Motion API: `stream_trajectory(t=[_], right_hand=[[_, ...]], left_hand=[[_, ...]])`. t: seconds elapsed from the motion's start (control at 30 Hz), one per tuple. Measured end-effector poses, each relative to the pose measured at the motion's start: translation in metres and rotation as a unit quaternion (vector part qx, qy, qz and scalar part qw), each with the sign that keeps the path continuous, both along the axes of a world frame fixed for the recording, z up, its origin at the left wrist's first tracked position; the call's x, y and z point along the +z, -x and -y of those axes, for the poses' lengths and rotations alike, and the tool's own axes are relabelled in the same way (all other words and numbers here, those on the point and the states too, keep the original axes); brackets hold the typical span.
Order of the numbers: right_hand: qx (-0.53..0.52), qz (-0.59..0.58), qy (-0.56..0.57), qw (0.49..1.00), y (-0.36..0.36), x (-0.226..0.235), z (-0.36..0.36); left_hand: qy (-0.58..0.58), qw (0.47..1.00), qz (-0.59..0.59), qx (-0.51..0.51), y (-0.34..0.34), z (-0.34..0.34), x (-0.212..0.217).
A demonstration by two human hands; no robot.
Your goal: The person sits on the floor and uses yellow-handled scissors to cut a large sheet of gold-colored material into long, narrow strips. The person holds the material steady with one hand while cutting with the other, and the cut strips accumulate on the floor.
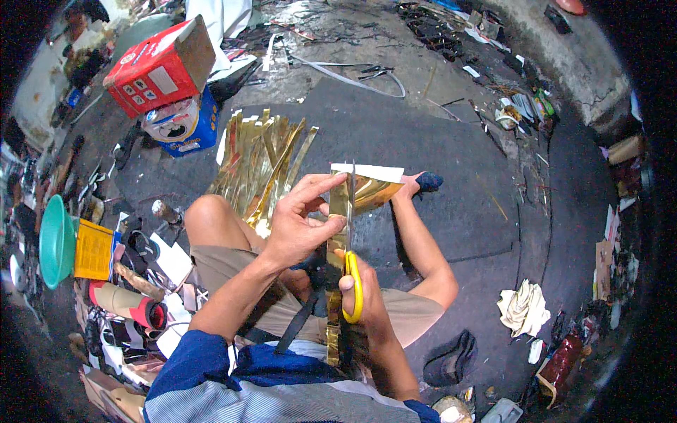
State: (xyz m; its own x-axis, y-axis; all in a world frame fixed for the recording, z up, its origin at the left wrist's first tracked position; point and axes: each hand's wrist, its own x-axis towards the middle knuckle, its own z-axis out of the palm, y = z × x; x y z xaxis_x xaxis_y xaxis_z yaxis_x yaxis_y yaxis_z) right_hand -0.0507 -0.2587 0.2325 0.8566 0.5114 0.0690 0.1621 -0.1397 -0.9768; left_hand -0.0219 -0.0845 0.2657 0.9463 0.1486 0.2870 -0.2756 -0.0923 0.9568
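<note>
My left hand [300,224] pinches a shiny gold strip [336,271] between thumb and fingers. The strip runs along the edge of a gold sheet [375,194] with a white underside, and its lower end hangs toward my lap. Wrapped round the yellow handles of a pair of scissors [355,285], my right hand [367,303] points them away from me. Their blades lie lengthwise between the strip and the rest of the sheet, close to the far white edge. Several cut gold strips [264,166] lie in a loose bundle beyond my left knee.
A red box [155,74] stands on a blue box [190,127] at the far left. A green basin [56,242] leans by a yellow container [95,250] among scraps. To the right lie a crumpled cream cloth [523,309] and a dark shoe-shaped piece [451,359]. Debris lines the right wall.
</note>
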Motion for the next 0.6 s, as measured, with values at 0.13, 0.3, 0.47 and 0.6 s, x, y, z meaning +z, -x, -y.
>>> stream_trajectory(t=[0.13,0.3,0.47,0.6], right_hand=[[0.002,-0.006,-0.005,1.000,-0.001,-0.006,-0.001],[-0.018,0.012,0.055,0.998,-0.005,-0.032,-0.003],[-0.017,-0.098,0.113,0.989,-0.034,-0.084,-0.005],[-0.080,-0.171,-0.033,0.982,-0.049,-0.093,0.002]], left_hand=[[-0.020,0.999,-0.023,0.009,-0.001,-0.001,-0.007],[0.018,0.998,-0.053,0.013,-0.009,-0.005,-0.044],[0.001,0.983,-0.180,0.023,-0.044,-0.027,-0.068],[-0.327,0.928,-0.001,0.176,-0.110,-0.140,-0.078]])
